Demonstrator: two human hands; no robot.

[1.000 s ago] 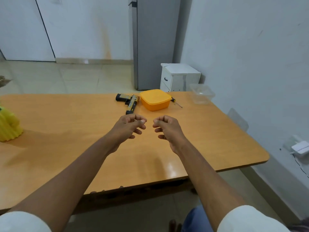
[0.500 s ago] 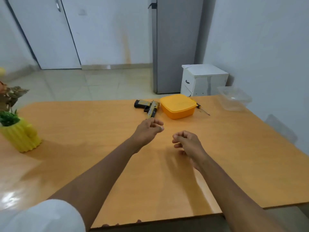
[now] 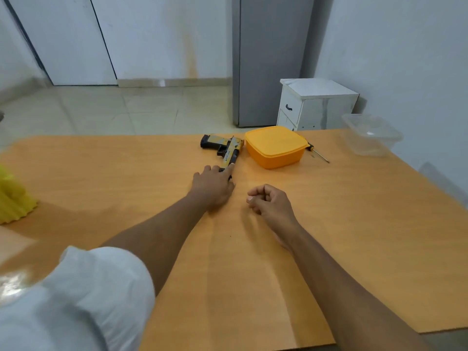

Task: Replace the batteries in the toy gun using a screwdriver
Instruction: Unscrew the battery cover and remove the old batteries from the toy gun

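A black and yellow toy gun [image 3: 226,148] lies flat at the far side of the wooden table [image 3: 354,224], its muzzle pointing toward me. My left hand [image 3: 213,184] reaches out with straight fingers, and the fingertips touch the muzzle end. My right hand [image 3: 268,200] hovers to the right with fingers loosely curled and holds nothing. A screwdriver [image 3: 317,153] with a black handle lies behind and right of an orange lidded box [image 3: 276,146], its handle partly hidden by the box.
A clear plastic container [image 3: 372,134] stands at the table's far right corner. A yellow pot [image 3: 14,201] sits at the left edge. Beyond the table are a white bedside cabinet [image 3: 316,105] and a grey fridge [image 3: 268,59].
My left hand has stretched forward from the middle of the table to the gun's muzzle and its fingers have straightened. The right hand stayed curled. The view moved closer to the table.
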